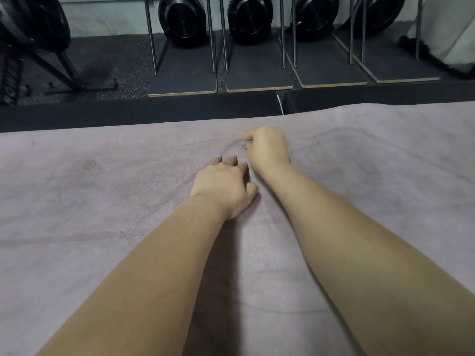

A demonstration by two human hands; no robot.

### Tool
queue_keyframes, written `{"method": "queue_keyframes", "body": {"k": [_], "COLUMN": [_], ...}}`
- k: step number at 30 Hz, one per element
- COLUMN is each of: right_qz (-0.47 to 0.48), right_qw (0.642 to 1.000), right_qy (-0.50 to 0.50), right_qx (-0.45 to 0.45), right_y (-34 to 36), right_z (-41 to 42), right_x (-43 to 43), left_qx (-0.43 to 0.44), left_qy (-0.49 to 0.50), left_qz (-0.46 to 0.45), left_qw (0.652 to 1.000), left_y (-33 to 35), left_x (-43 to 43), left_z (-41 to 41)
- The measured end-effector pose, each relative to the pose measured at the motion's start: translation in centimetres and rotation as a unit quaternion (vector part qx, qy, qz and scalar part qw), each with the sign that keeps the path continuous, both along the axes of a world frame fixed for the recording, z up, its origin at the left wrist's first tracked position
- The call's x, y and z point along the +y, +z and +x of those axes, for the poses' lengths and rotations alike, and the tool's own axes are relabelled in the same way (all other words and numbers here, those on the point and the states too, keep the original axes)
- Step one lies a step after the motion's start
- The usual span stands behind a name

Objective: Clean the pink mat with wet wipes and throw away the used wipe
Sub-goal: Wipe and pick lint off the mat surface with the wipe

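The pink mat (102,265) fills the lower two thirds of the head view, creased and marked with darker damp streaks. My left hand (223,186) rests on the mat near its middle, palm down, with the fingertips pressing on the fabric. Just beyond it and to the right, my right hand (267,147) is curled into a fist on the mat. A small greyish bit of the wet wipe (245,145) shows under its fingers; the rest of the wipe is hidden by the hand.
Beyond the mat's far edge runs a dark padded border (154,111) and a black speckled floor. Several dark boards (259,73) with metal rods stand in a row at the back, with black round weight plates (182,19) behind them. A black stand (64,68) sits at the far left.
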State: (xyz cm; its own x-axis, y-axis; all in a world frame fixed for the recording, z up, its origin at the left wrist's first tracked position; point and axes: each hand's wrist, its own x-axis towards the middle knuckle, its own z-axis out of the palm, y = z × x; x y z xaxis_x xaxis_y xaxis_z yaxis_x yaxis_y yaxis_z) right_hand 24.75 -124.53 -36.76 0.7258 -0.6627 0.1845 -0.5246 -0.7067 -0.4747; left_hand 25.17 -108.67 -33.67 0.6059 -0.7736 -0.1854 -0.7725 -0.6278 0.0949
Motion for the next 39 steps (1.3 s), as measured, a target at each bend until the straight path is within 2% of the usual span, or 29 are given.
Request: {"method": "queue_keyframes", "body": {"k": [2,9,16,21,25,29,31,36,39], "right_qz": [-0.035,-0.131,-0.175,-0.19,-0.221,-0.177,-0.124,-0.016,-0.052], "right_qw": [0.998,0.988,0.977,0.973,0.956,0.961,0.977,0.999,0.997], "right_qy": [0.042,0.08,0.101,-0.004,-0.102,-0.17,-0.147,0.004,0.045], "right_qx": [0.01,0.014,0.068,0.129,0.166,0.128,0.089,0.028,0.025], "right_y": [-0.2,-0.7,-0.1,0.7,1.3,0.7,0.5,0.0,0.0], "right_z": [-0.1,-2.0,-1.6,-3.5,-7.1,-6.7,-5.1,-1.9,-2.8], "right_x": [0.4,-1.2,-2.1,-6.7,-9.8,-9.5,-7.4,1.0,1.8], "left_qx": [-0.002,-0.005,-0.013,-0.013,-0.014,-0.015,-0.016,0.004,0.014], "left_qy": [-0.002,-0.005,-0.009,-0.011,-0.01,-0.01,-0.011,-0.01,-0.008], "left_qz": [-0.001,0.009,0.012,0.017,0.023,0.026,0.025,0.01,0.025], "left_qw": [1.0,1.0,1.0,1.0,1.0,1.0,1.0,1.0,1.0], "left_y": [0.0,0.3,0.1,0.1,0.2,0.2,0.2,-0.3,-0.2], "left_x": [0.1,-0.1,-0.1,0.0,0.1,0.0,0.0,-0.1,-0.2], "left_z": [0.0,-0.1,0.0,0.2,0.1,0.0,0.0,0.4,0.2]}}
